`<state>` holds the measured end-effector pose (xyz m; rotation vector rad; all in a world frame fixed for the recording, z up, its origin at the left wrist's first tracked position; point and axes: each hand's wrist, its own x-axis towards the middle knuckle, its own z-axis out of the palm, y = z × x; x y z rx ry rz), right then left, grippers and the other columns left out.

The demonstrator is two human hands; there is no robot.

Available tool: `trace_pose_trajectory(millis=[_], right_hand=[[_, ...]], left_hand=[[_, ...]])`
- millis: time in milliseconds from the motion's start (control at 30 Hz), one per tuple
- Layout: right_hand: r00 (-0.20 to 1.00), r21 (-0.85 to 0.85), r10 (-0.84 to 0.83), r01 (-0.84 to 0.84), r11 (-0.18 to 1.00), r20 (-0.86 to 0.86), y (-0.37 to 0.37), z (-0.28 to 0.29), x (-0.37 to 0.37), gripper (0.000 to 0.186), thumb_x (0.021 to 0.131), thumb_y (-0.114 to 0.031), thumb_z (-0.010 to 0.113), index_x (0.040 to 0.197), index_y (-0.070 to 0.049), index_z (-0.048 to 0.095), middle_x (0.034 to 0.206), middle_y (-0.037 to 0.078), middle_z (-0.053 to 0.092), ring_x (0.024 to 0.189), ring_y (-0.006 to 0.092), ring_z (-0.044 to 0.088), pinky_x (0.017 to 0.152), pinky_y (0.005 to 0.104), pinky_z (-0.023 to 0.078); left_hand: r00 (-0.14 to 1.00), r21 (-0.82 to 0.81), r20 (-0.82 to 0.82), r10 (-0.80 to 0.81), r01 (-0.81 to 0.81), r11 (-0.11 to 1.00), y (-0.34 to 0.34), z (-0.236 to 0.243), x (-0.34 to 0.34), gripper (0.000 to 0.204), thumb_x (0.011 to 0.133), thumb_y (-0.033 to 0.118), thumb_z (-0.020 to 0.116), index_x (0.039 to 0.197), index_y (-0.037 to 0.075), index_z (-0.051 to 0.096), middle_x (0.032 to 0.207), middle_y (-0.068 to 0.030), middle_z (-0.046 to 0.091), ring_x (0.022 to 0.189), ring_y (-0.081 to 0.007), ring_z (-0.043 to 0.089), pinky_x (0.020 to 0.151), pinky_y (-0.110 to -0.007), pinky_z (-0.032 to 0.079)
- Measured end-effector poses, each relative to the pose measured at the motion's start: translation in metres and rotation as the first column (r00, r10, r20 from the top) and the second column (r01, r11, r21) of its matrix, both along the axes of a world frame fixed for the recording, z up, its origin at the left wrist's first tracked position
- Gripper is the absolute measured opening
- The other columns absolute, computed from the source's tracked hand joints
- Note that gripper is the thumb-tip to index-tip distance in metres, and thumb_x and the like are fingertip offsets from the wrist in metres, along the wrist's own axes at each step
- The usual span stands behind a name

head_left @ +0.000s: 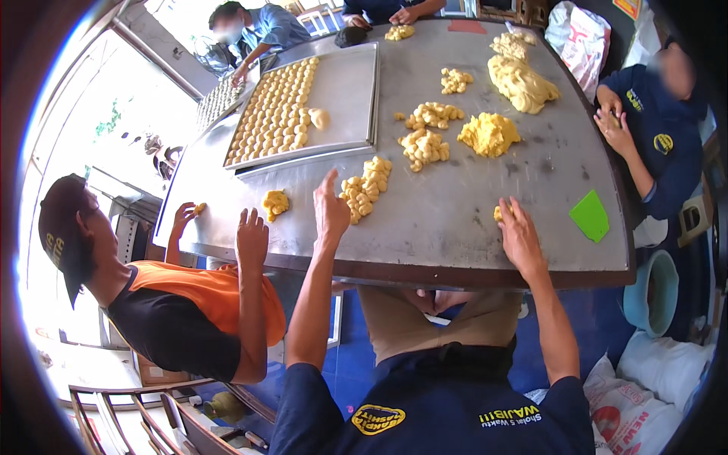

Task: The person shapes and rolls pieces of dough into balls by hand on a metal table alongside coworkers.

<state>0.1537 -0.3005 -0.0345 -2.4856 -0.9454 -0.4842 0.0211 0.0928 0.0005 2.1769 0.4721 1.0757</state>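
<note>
In the head view, the person's left hand point(331, 211) is loosely extended, index finger pointing toward the tray point(345, 98), with nothing visible in it; it is just beside a pile of pale dough pieces point(367, 188) on the metal bench point(440, 235). The right hand point(518, 231) holds a small yellow lump point(498, 214) at its fingertips, near the bench's front edge. Rows of dough balls point(274, 114) fill the tray's left part, a blurred ball point(319, 118) beside them. A yellow mound point(489, 135) sits farther back; a green sheet point(590, 216) lies right.

On the table point(432, 239): dough-ball tray point(345, 102) left, dough pieces point(423, 149) between it and paste mound point(489, 135), scraper point(590, 216) right.
</note>
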Motion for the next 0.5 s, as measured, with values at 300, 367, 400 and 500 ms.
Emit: trace_pose_trajectory(millis=[300,367,400,500], right_hand=[[0.97,0.117,0.028,0.0,0.993,-0.24,-0.022,0.011,-0.002,0.036,0.087,0.002,0.068,0.124,0.0,0.069,0.11,0.018,0.069,0.103,0.0387,0.061,0.093,0.0463,0.049],[0.984,0.134,0.029,-0.006,0.991,-0.175,-0.011,-0.001,0.011,0.034,0.087,0.001,0.068,0.122,0.0,0.069,0.109,0.018,0.069,0.101,0.0382,0.062,0.092,0.0458,0.049],[0.994,0.142,0.034,-0.019,0.99,-0.107,-0.01,-0.007,0.018,0.032,0.088,0.0,0.068,0.12,-0.001,0.07,0.107,0.017,0.069,0.1,0.0376,0.062,0.091,0.0452,0.049],[0.996,0.035,0.05,-0.048,0.998,-0.077,-0.002,-0.003,0.026,0.029,0.087,0.002,0.066,0.115,-0.003,0.071,0.096,0.016,0.065,0.095,0.0357,0.061,0.087,0.0436,0.049]], left_hand=[[0.899,0.026,-0.325,0.293,-0.301,0.953,-0.016,-0.019,-0.03,0.019,0.096,0.008,0.065,0.113,0.0,0.071,0.105,-0.0213,0.068,0.092,-0.034,0.07,0.084,-0.043,0.057],[0.951,-0.022,-0.239,0.195,-0.207,0.978,-0.034,-0.008,-0.026,0.019,0.095,0.011,0.069,0.111,0.001,0.071,0.104,-0.0178,0.067,0.089,-0.0291,0.071,0.081,-0.04,0.057],[0.984,-0.069,-0.146,0.101,-0.112,0.991,-0.045,-0.007,-0.022,0.02,0.093,0.015,0.073,0.109,0.002,0.072,0.102,-0.0142,0.067,0.086,-0.0241,0.072,0.077,-0.037,0.058],[0.95,-0.041,-0.239,-0.199,0.195,0.98,-0.101,-0.008,-0.01,0.023,0.083,0.015,0.084,0.1,0.003,0.075,0.086,-0.0117,0.067,0.077,-0.0221,0.069,0.068,-0.036,0.055]])
